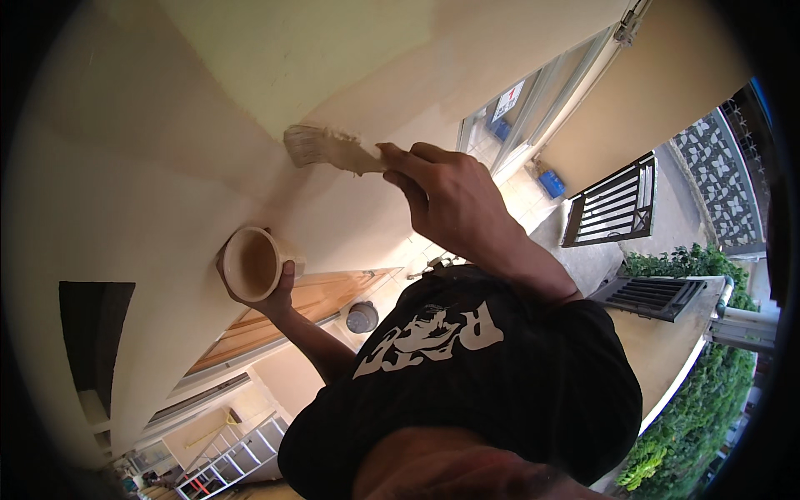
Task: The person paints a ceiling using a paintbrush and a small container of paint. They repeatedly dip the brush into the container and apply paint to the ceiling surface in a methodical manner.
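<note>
My right hand (454, 196) is closed around the handle of a wide paintbrush (321, 147), whose bristles and ferrule are smeared with beige paint. The bristle tips lie at or very near a painted surface (108, 183), at the border between beige paint and a pale yellow-green patch (308, 54). Whether they press on it I cannot tell. Lower and to the left, my left hand (282, 293) grips a round, cream-coloured cup (254, 264) from its side, thumb along the rim. Beige paint shows inside the cup.
A dark rectangular opening (96, 342) breaks the surface at left. Below are a wooden door (250, 333), a grey bucket (362, 317) and an aluminium ladder (237, 458). To the right are a glazed door (500, 117), a blue object (551, 183), a barred gate (612, 200) and shrubs (700, 417).
</note>
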{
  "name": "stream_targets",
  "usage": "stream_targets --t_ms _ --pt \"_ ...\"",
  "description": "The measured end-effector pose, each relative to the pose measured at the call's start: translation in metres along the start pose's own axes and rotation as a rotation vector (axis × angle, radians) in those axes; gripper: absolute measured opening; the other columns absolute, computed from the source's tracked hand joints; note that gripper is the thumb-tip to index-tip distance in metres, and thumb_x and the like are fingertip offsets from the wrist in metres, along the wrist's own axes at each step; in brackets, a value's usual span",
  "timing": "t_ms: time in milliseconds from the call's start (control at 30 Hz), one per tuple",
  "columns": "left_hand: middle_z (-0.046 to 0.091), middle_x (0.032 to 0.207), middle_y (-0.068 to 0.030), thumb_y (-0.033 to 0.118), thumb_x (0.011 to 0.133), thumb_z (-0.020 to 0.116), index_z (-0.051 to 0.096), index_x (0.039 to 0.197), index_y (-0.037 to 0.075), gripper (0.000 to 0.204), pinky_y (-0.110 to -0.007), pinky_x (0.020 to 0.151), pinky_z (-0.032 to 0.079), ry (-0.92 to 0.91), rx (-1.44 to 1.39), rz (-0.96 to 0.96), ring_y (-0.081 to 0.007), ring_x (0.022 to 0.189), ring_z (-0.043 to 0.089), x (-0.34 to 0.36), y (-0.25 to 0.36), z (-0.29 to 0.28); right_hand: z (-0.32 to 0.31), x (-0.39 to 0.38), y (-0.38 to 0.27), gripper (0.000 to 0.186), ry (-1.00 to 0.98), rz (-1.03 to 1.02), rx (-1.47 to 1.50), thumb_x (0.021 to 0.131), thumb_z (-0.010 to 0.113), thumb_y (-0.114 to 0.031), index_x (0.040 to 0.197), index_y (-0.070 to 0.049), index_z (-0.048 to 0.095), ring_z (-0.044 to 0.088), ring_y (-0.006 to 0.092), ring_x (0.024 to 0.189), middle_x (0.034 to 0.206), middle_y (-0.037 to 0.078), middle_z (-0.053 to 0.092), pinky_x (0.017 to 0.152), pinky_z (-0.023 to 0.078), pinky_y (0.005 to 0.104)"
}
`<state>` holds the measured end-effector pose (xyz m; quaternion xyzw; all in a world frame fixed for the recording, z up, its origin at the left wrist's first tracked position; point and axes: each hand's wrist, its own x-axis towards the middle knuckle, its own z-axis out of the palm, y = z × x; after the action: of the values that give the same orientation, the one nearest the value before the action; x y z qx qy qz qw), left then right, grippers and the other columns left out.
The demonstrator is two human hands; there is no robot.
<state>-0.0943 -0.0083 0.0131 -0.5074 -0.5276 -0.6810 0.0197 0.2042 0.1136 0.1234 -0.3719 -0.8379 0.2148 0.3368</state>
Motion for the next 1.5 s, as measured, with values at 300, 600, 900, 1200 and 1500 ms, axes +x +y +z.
stream_targets --t_ms 300,600,900,1200,1500 --pt "0.065 0.121 -0.017 0.033 0.066 0.096 0.051 0.136 -0.002 0.091 -0.05 0.095 0.062 0.03 -0.032 0.0 -0.0361 0.105 0.072 -0.003 -0.002 0.003 -0.054 -0.016 0.086 0.02 0.276 0.334 0.088 0.101 0.062 -0.017 0.106 0.0 0.072 0.056 0.0255 0.056 0.065 0.014 0.06 0.058 0.045 0.0376" --pt "0.065 0.123 -0.0138 0.031 0.062 0.097 0.05 0.138 0.0 0.094 -0.045 0.098 0.061 0.011 0.067 -0.014 -0.0331 0.108 0.073 -0.005 -0.008 -0.007 -0.067 0.036 0.055 0.038 0.197 0.247 0.348 0.111 0.048 -0.03 0.1 0.003 0.064 0.052 0.02 0.053 0.063 0.008 0.055 0.055 0.041 0.0401" --pt "0.066 0.123 -0.0128 0.031 0.061 0.097 0.052 0.136 0.001 0.093 -0.043 0.098 0.059 0.072 0.033 -0.032 -0.0288 0.107 0.071 -0.007 -0.004 0.005 -0.034 -0.018 0.091 0.044 0.028 0.444 0.143 0.112 0.049 -0.032 0.09 0.003 0.062 0.045 0.0164 0.057 0.061 0.007 0.047 0.059 0.04 0.0366" --pt "0.067 0.122 -0.0105 0.031 0.059 0.098 0.058 0.132 0.004 0.088 -0.041 0.096 0.056 0.06 0.07 -0.029 -0.0263 0.109 0.067 -0.007 -0.004 -0.001 -0.054 0.049 0.061 0.031 0.264 0.228 0.107 0.108 0.053 -0.025 0.1 0.002 0.067 0.054 0.0326 0.052 0.062 0.02 0.057 0.057 0.044 0.0448" --pt "0.069 0.121 -0.01 0.025 0.056 0.099 0.059 0.129 0.005 0.085 -0.04 0.095 0.058 0.08 0.109 -0.042 -0.0248 0.107 0.069 -0.009 0.014 0.014 -0.024 -0.024 0.037 0.03 -0.034 0.22 0.255 0.109 0.056 -0.021 0.095 0.005 0.063 0.051 0.0154 0.052 0.063 0.009 0.055 0.055 0.043 0.0361"
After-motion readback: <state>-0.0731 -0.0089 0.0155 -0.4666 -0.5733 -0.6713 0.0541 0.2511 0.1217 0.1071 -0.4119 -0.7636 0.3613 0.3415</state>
